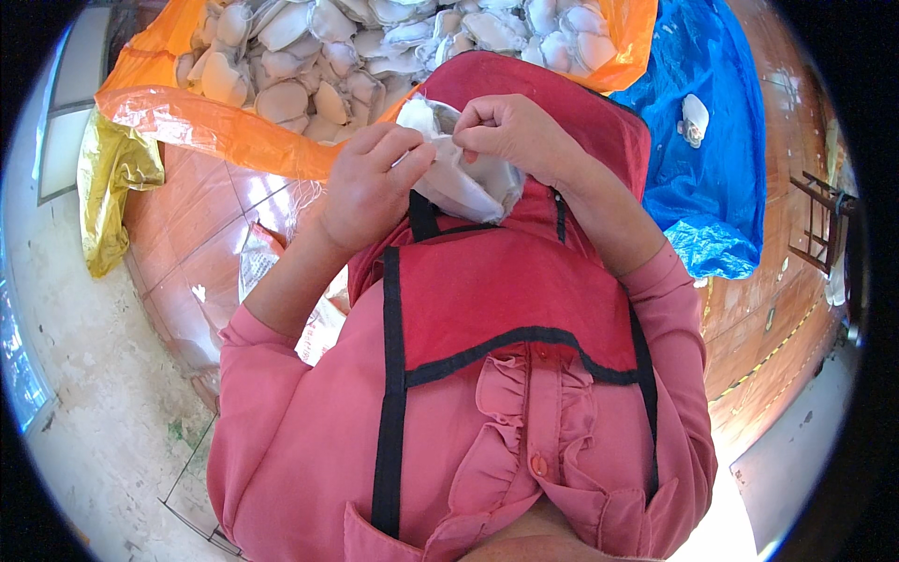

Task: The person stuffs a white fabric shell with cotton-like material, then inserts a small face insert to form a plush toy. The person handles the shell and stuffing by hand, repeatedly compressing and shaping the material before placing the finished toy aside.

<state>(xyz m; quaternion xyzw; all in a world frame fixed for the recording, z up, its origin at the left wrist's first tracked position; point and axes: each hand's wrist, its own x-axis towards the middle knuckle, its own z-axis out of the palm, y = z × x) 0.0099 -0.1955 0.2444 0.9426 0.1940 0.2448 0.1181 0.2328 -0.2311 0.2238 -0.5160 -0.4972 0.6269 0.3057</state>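
Observation:
Above my lap I have a soft white cup-shaped fabric pad, its hollow side partly showing. My left hand is closed at its left edge, thumb and fingers pinched together on it. Over the pad's upper right edge my right hand is also closed in a pinch, thumb against the curled forefinger. Whatever is between those right fingertips is too small or hidden to make out. A big heap of similar white pads lies just beyond my hands, in an orange plastic sheet or bag.
A red apron with black trim covers my lap. Right of it lies a blue plastic sheet bearing one small white piece. A yellow bag lies at the left. Farther right stands a dark-framed stool or chair.

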